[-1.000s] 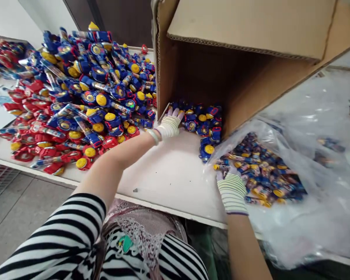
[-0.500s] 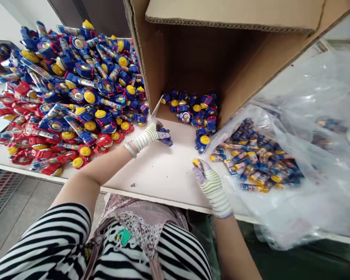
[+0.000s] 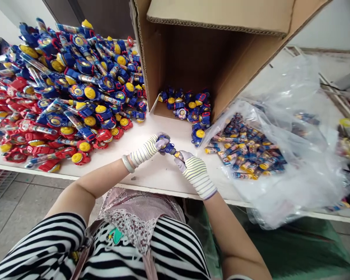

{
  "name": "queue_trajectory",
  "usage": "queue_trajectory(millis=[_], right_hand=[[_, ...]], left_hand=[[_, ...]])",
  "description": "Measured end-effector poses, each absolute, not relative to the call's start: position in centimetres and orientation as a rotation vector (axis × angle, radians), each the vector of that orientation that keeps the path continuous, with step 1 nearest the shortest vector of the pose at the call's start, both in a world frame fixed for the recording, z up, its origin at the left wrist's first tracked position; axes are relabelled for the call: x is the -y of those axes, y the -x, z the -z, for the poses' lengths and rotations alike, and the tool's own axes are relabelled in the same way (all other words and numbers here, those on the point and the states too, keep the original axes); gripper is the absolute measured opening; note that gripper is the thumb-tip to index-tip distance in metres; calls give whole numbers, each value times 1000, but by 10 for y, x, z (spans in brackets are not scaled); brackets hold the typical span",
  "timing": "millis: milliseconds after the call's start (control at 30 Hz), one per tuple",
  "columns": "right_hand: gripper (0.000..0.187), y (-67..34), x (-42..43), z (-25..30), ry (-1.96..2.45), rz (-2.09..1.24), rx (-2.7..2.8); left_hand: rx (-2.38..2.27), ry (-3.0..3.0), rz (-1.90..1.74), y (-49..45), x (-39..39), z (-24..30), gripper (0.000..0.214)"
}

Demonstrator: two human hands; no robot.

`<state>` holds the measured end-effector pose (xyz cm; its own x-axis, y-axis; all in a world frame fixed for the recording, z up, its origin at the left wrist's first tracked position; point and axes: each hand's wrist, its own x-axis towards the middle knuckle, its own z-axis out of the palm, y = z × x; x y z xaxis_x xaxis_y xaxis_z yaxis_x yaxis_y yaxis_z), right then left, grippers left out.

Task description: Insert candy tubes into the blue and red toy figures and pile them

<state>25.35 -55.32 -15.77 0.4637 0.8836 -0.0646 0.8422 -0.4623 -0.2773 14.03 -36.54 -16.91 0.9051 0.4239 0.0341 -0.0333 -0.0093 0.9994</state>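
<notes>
- Left hand [image 3: 146, 150], in a striped knit glove: fingers [image 3: 162, 140] curled together, clamped on the blue head of a toy [image 3: 168, 148].
- Right hand [image 3: 196, 175], in a matching glove: fingertips [image 3: 181, 158] pinched together on the toy's far end, by a yellow cap.
- The toy lies between both hands, over a white table [image 3: 151, 175]: blue and red body, clear tube pointing toward the right fingers.
- Left of the fingers: a heap of blue and red toys [image 3: 76, 89] with yellow dials.
- Ahead of the fingers: an open cardboard box [image 3: 175, 58] holding blue toys [image 3: 183, 107].
- Right of the fingers: a clear plastic bag [image 3: 280, 186] holding tube-shaped toys [image 3: 245, 151].
</notes>
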Motion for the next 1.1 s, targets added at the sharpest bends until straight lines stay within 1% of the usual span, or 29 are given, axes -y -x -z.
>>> queue_trajectory(millis=[167,300,400,500,667,867,1000,1100], right_hand=[[44,-244,552,147,2568,-288,1535],[45,-237,557,145,2582,-349,1547],[46,-230,562,147,2585,-302,1496],[46,-226,564,149,2563,-277,1466],[46,-227,563,153,2544,-343,1494],[43,-218,566,151,2405,-291,1478],[39,-209,566,148,2458,-434,1369],[40,-211,566,160,2276,-591,1200]], left_hand=[[-415,-1484,-434,-135,379,167,41],[-354,-1542,-364,-134,379,160,43],[-329,-1556,-352,-134,379,154,43],[-343,-1593,-323,-132,379,147,41],[-325,-1618,-264,-130,378,142,39],[-302,-1440,-265,-127,382,149,42],[-349,-1516,-231,-124,384,151,40],[-389,-1594,-229,-122,385,151,39]])
